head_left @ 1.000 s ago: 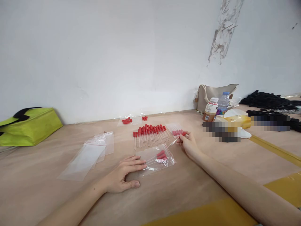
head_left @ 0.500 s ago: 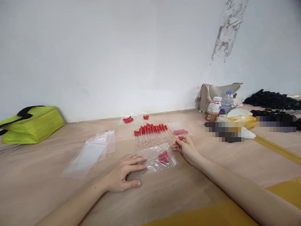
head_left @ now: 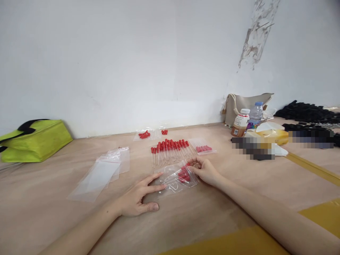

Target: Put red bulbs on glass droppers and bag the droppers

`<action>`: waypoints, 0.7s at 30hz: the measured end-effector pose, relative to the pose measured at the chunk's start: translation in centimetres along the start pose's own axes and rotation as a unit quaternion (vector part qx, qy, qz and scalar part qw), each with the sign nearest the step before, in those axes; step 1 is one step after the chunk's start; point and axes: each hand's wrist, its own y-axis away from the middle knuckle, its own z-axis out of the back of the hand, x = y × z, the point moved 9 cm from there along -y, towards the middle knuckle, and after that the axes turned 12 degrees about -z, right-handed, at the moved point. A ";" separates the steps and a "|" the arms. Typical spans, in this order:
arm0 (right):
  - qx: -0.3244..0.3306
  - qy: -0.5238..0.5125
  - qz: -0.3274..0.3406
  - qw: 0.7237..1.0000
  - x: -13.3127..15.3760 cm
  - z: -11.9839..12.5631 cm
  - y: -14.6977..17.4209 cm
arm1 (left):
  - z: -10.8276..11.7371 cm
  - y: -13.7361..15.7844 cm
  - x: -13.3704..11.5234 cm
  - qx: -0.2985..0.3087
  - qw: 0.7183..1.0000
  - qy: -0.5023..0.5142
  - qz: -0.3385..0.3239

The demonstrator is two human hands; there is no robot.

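A clear zip bag (head_left: 174, 179) with a few red-bulbed droppers inside lies on the wooden surface in front of me. My left hand (head_left: 139, 198) rests flat, its fingertips pressing the bag's near-left corner. My right hand (head_left: 203, 170) is at the bag's open right end, fingers pinched on a red-bulbed dropper (head_left: 186, 169) that points into the bag. Behind the bag lies a row of several loose droppers (head_left: 171, 150).
A filled small bag (head_left: 204, 148) lies right of the row, and red bulbs (head_left: 145, 134) sit near the wall. Empty zip bags (head_left: 102, 173) lie to the left, a green bag (head_left: 34, 140) far left. Bottles (head_left: 240, 124), a beige pouch (head_left: 248, 102) and black items (head_left: 305, 113) stand at right.
My right hand has come from the filled bag beside the row down and left to the near bag's mouth, carrying a dropper. The bag's right end has lifted a little. My left hand stayed.
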 end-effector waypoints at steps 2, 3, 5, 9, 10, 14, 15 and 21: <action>-0.013 0.012 0.010 1.000 -0.1 0.1 -0.1 | 0.0 0.0 0.0 0.004 1.000 0.002 0.003; -0.010 0.023 0.012 1.000 -0.2 -0.1 -0.2 | 0.0 0.0 -0.1 0.005 1.000 0.002 0.002; -0.010 0.051 0.019 0.998 -0.3 -0.3 -0.4 | 0.2 -0.1 -0.1 0.004 1.000 0.000 0.001; -0.023 0.156 0.096 0.983 1.1 -0.4 -0.4 | 0.3 0.0 -0.1 -0.001 1.000 -0.007 -0.004; -0.015 0.185 0.109 0.977 1.5 -0.7 -0.3 | 0.2 0.0 -0.1 0.000 1.000 -0.010 -0.004; -0.016 0.231 0.075 0.970 1.2 -0.3 -0.6 | 0.2 0.0 -0.1 0.005 1.000 -0.020 0.003; -0.017 0.231 0.067 0.970 1.0 -0.1 -0.6 | 0.1 -0.1 -0.1 0.008 1.000 -0.022 0.005; 0.033 0.228 0.052 0.972 0.0 0.1 -0.5 | 0.4 -0.4 -0.7 0.016 0.999 -0.027 -0.021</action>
